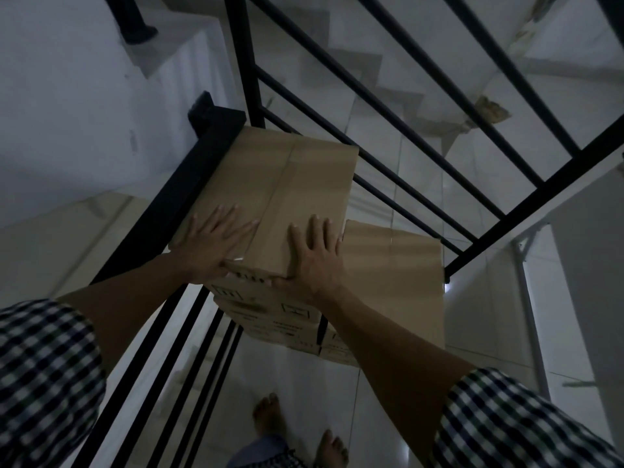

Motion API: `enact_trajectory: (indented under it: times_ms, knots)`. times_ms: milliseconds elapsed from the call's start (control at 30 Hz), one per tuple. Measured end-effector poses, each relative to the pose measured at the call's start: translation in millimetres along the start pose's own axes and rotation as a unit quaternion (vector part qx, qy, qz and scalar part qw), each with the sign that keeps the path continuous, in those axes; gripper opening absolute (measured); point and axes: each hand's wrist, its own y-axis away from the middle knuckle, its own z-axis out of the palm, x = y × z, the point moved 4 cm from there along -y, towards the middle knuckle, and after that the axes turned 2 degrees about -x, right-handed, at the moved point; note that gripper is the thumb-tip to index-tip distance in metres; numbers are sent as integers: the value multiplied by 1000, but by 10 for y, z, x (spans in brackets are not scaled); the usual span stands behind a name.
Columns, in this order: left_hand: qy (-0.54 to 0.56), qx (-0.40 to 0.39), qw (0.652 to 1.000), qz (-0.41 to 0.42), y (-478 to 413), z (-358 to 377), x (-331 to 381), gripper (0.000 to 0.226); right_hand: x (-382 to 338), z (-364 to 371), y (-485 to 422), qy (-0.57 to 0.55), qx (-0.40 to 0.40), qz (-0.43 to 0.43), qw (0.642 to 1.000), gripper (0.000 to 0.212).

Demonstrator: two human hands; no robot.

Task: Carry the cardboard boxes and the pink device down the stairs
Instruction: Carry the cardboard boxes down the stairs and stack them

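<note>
Up at the head of the stairs, a stack of cardboard boxes stands on the tiled floor, tucked into the corner where two runs of black railing meet. The top box is the tallest of the pile, its taped seam running away from the person; its far left edge lies against the handrail. A lower box sits just beside it on the right, its lid below the top one. More boxes with printed markings show under the top box at its near face.

Both hands lie flat on the lid of the top box near its close edge. The left hand has its fingers spread wide, the thumb hooked down over the near edge. The right hand rests by the near right corner, fingers slightly fanned and pointing away, thumb likewise curled over the front edge. Neither hand closes around anything.

Checked sleeves cover the upper arms, and bare feet stand on the floor below. Steps descend beyond the rails. No pink device can be made out.
</note>
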Motion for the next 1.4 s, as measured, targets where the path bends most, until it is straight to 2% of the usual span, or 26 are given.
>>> enact_trajectory:
  times_ms: [867,1400]
  knots:
    - [28,31,999,-28,-26,75,278,115,270,-56,71,-5,-27,-7,1000,121]
    - [36,4,999,-11,-15,50,261,114,259,-108,158,10,-18,-10,1000,119]
